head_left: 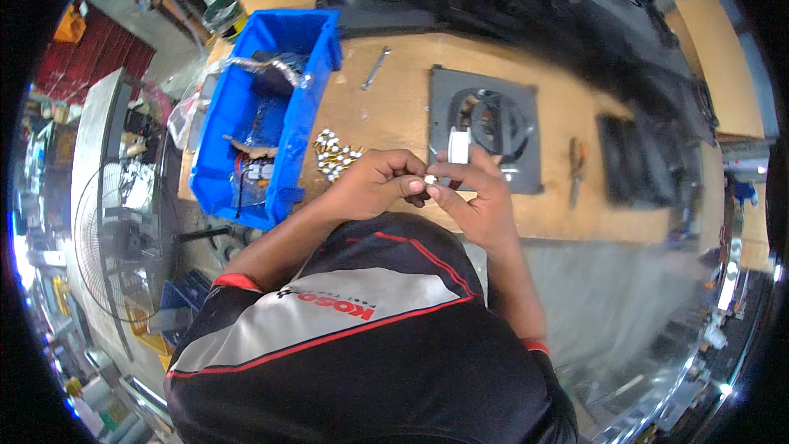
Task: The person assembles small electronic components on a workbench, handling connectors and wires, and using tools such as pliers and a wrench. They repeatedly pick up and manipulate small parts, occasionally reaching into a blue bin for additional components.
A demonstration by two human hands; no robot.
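Note:
Both hands meet in front of my body, above the near edge of the wooden table. My left hand (380, 186) is closed, pinching a small pale fitting (430, 180) between thumb and fingertips; most of it is hidden by the fingers. My right hand (481, 197) is closed around a white tape spool (459, 146), which stands up from its fingers, while its thumb and index fingertip touch the fitting. A strand of tape between spool and fitting cannot be made out. Left of my left hand lies a pile of small brass fittings with white ends (333, 156).
A blue bin (308, 127) with plastic bags in it stands at the left. A spanner (376, 68) lies farther back. Beyond my right hand is a grey square panel with a round opening (526, 90); pliers with orange handles (578, 168) lie right of it. A fan (123, 238) stands far left.

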